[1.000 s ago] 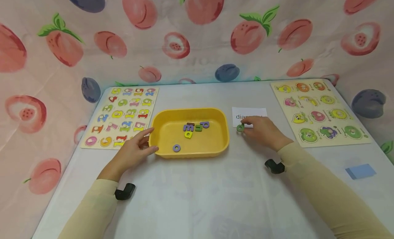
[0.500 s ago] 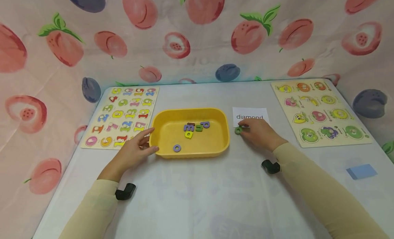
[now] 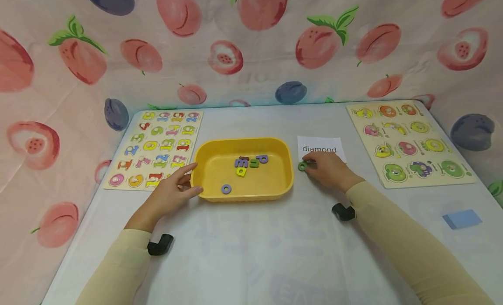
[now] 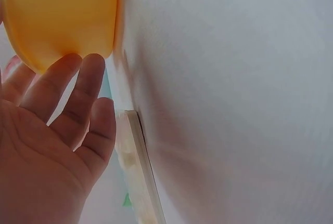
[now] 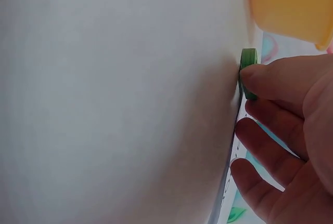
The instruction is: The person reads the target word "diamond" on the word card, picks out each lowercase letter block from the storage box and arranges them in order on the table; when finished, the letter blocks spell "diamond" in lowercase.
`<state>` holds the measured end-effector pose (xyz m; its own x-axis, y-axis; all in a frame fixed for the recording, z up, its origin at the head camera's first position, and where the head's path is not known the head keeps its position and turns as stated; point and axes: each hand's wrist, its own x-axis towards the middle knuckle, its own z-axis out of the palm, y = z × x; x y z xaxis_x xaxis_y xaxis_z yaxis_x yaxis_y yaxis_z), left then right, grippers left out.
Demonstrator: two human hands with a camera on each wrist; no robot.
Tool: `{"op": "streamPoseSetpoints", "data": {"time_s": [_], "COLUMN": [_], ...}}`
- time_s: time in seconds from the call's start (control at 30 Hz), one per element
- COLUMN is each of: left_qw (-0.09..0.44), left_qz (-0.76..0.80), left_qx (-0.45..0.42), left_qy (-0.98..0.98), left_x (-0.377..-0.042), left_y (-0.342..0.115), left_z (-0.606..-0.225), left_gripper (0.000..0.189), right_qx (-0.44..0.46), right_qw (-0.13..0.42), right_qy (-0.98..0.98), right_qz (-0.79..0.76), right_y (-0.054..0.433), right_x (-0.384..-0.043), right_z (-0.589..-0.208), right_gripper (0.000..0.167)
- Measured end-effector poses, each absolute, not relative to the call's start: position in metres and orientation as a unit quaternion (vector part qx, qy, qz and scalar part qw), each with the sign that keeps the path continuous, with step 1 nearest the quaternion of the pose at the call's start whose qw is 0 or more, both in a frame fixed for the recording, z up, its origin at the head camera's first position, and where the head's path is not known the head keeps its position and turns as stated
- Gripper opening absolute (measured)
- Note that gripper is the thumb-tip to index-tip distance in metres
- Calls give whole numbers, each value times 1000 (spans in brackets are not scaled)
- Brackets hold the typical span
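Note:
My right hand (image 3: pixel 328 169) pinches a green letter piece (image 3: pixel 302 166), with a round loop showing, between thumb and fingertips. In the right wrist view the green letter (image 5: pixel 249 55) stands out as a thick block at the tabletop, its lower part behind the thumb. A white card (image 3: pixel 320 143) printed "diamond" lies just beyond, partly covered by this hand. My left hand (image 3: pixel 169 195) rests its relaxed fingers and thumb against the left end of a yellow tray (image 3: pixel 208 196). Inside are a purple ring-shaped letter (image 3: pixel 225 189), a yellow letter (image 3: pixel 241 172), a purple m (image 3: pixel 241 164) and several others.
A number puzzle board (image 3: pixel 133 158) lies at the left, close to the tray and left hand. At the right are a fruit puzzle board (image 3: pixel 377 134) and a light blue block (image 3: pixel 462 219). A fruit-print cloth (image 3: pixel 251 86) hangs behind the table.
My right hand has moved slightly left and toward the near side with the green letter, uncovering the card's word. The left hand and the tray stay put.

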<state>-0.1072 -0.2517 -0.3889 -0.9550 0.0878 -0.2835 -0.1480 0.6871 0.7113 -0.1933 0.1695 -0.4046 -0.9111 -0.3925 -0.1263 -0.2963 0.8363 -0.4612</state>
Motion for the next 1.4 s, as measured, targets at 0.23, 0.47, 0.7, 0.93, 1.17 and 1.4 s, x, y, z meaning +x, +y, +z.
{"op": "streamPoseSetpoints", "data": {"time_s": [0.23, 0.47, 0.7, 0.93, 1.17, 1.4], "left_qw": [146, 149, 150, 150, 154, 153], "left_qz": [393, 389, 385, 388, 390, 382], "left_qx": [-15, -16, -18, -17, -19, -18], "left_qy": [908, 909, 911, 909, 908, 911], "left_x": [-107, -107, -106, -107, -108, -107], "left_y": [-251, -251, -252, -251, -250, -251], "left_z": [-389, -390, -390, -389, -388, -388], "left_gripper": [80, 80, 80, 80, 81, 80], "right_qx": [-180, -192, -185, -185, -156, -171], "right_qw": [109, 102, 109, 111, 120, 84], "right_qy": [954, 953, 954, 953, 957, 960], "right_qz": [-212, -211, -210, -211, -214, -207], "right_y": [174, 177, 176, 177, 183, 182], "right_x": [-195, -196, -195, -196, -197, -198], "right_z": [-405, -404, -406, -404, -384, -351], "right_gripper": [34, 33, 33, 35, 43, 46]}}
